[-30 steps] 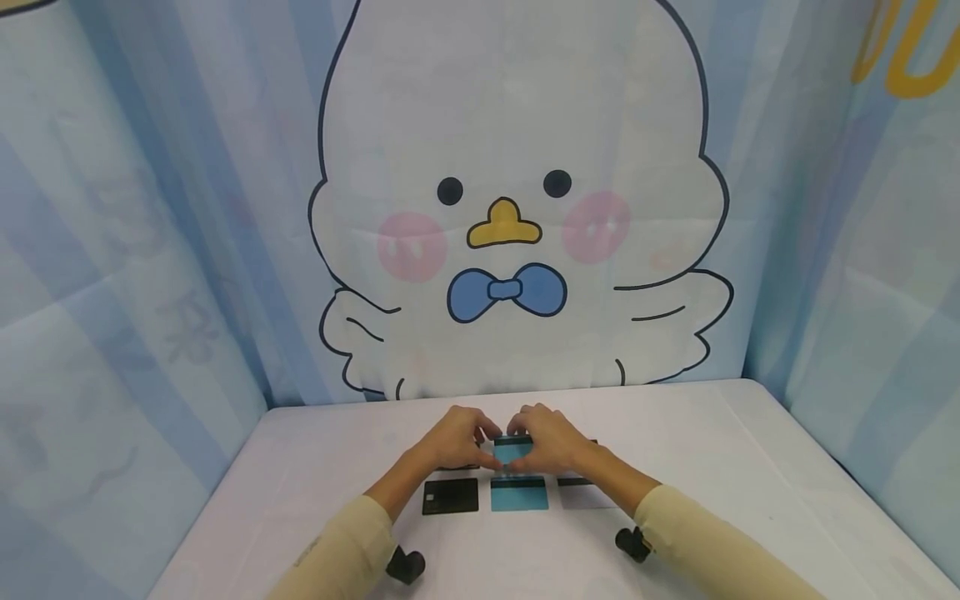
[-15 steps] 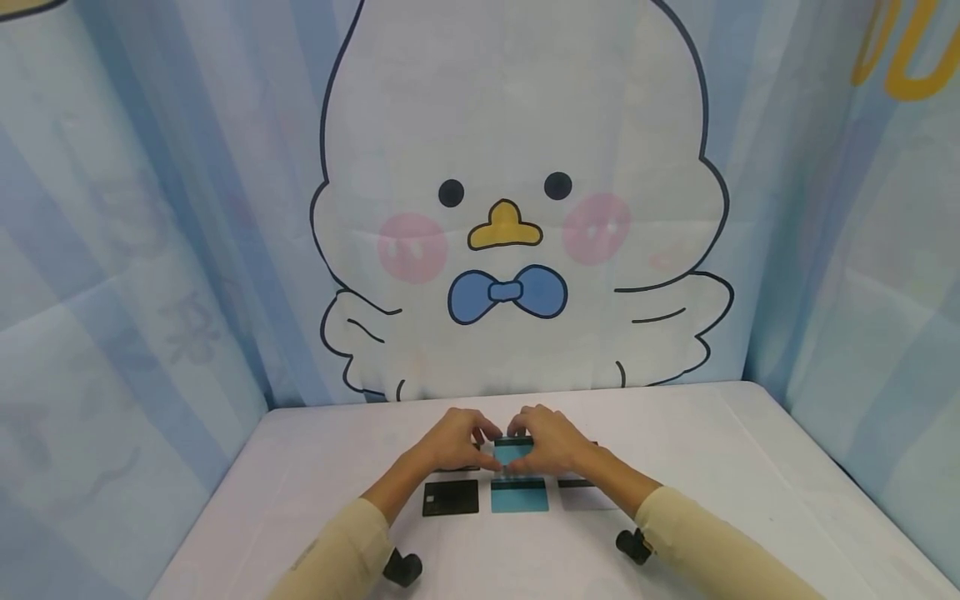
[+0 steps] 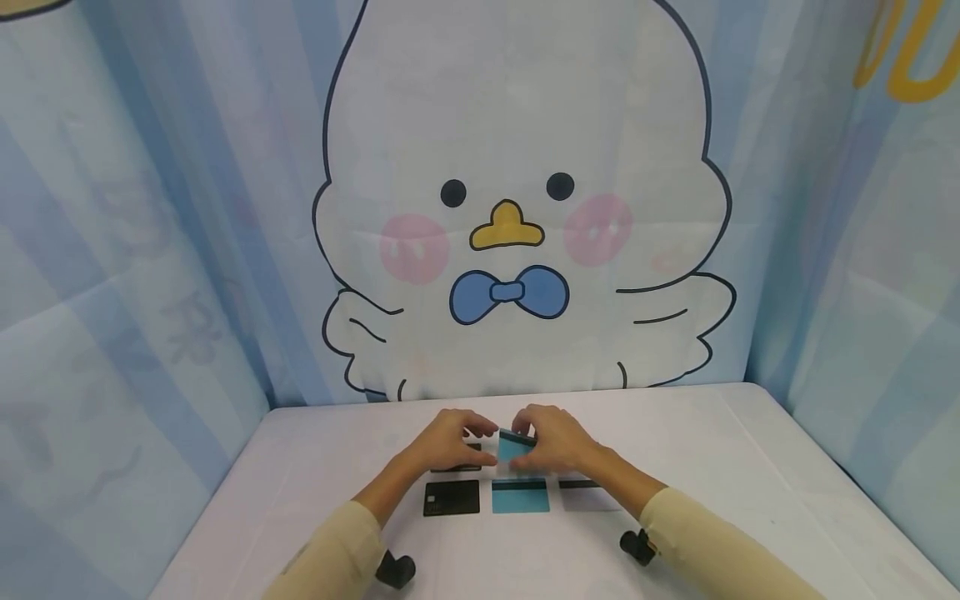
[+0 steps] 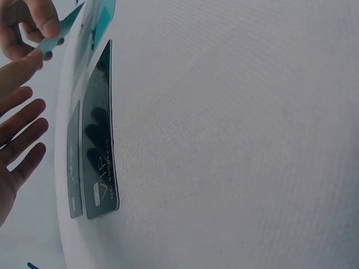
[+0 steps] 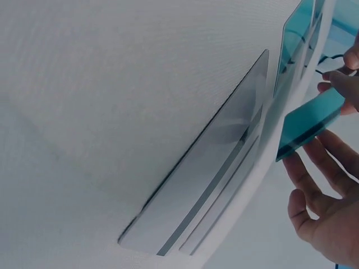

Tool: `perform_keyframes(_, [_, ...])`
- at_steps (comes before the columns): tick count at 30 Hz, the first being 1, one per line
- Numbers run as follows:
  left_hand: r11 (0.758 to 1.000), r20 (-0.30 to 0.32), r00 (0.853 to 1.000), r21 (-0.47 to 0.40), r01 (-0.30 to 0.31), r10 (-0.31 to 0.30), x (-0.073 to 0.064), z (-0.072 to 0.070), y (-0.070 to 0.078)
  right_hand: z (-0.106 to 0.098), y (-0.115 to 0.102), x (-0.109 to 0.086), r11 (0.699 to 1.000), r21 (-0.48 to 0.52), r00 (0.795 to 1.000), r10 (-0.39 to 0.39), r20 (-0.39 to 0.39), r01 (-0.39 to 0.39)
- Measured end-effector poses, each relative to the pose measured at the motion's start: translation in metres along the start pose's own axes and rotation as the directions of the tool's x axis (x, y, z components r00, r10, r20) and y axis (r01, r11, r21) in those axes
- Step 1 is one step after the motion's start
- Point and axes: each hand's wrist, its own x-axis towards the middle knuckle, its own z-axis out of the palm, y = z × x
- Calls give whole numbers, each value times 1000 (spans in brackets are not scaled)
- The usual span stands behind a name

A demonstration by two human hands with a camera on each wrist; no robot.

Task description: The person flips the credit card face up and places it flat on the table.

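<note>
My right hand [image 3: 553,438] pinches a teal card with a dark stripe [image 3: 514,446] between thumb and fingertips; the card is tilted up off the table, as the right wrist view shows [image 5: 314,120]. My left hand [image 3: 450,439] hovers at its left, fingers spread and relaxed, the thumb tip close to the card's edge. Beneath the left hand lies a black card [image 3: 471,457], partly covered. Closer to me are another black card [image 3: 452,498], marked VIP in the left wrist view [image 4: 101,168], and a second teal card [image 3: 521,497].
A grey card with a dark stripe [image 3: 588,497] lies at the right end of the near row, and another grey card [image 5: 221,196] sits just behind it. White cloth covers the table [image 3: 712,483]. A printed curtain [image 3: 517,358] rises behind the table.
The teal card's left side has tilted up and left the table in my right hand. My left hand has drawn slightly left, away from the card, uncovering more of the rear black card.
</note>
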Motion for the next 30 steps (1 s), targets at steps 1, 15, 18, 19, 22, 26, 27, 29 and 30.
perform_keyframes(1, [1000, 3, 1000, -3, -1, 1, 0, 0, 0, 0, 0, 0, 1000, 9, 1000, 5, -2, -5])
perform_keyframes(15, [996, 26, 999, -82, -27, 30, -1, 1, -9, 0, 2, 2, 997, 70, 999, 14, -46, -11])
perform_keyframes(18, [994, 35, 999, -109, -26, 30, -1, 1, -9, -1, 2, 1, 996, 86, 999, 16, -49, -12])
perform_keyframes(19, [992, 38, 999, -121, -25, 29, -1, 1, -9, -1, 2, 0, 995, 95, 999, 17, -50, -12])
perform_keyframes(22, [988, 43, 999, -150, -21, 28, -1, 1, -9, -3, 2, -1, 990, 144, 998, 15, -54, -7])
perform_keyframes(26, [982, 46, 999, -185, -19, 28, -2, 1, -10, -4, 4, -2, 979, 204, 998, 1, -58, 11])
perform_keyframes(27, [981, 48, 998, -195, -18, 28, -2, 1, -9, -4, 4, -2, 977, 214, 998, -1, -60, 14])
perform_keyframes(29, [977, 51, 998, -212, -14, 26, -3, 1, -9, -4, 5, -2, 973, 229, 998, -2, -63, 17])
perform_keyframes(30, [976, 52, 998, -217, -13, 25, -3, 0, -9, -3, 5, -2, 972, 235, 998, 2, -63, 12])
